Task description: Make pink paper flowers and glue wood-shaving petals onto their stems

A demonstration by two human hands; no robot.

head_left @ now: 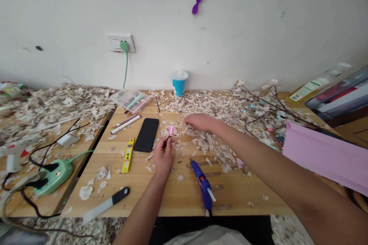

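My left hand (163, 155) is closed in a pinch round the dark stem of a small pink flower bud (171, 130), which points up and away from me. Farther off, my right hand (198, 121) reaches into the near edge of a heap of dry, pale petals (207, 103). Its fingers are bent together; what they hold, if anything, is hidden among the petals. A purple hot glue gun (202, 183) lies between my forearms, its nozzle pointing away. Left of my left hand are a black phone (146, 134) and a yellow box with dark lettering (128, 155).
A blue cup (179, 83) stands by the wall. Branches with blossoms (270, 109), a pink sheet (324, 157) and an oil-coloured bottle (313, 84) are at right. At left are a scraper-like blade (106, 204), a pen (125, 124), a clear case (130, 100) and a green power strip (54, 176) with cables.
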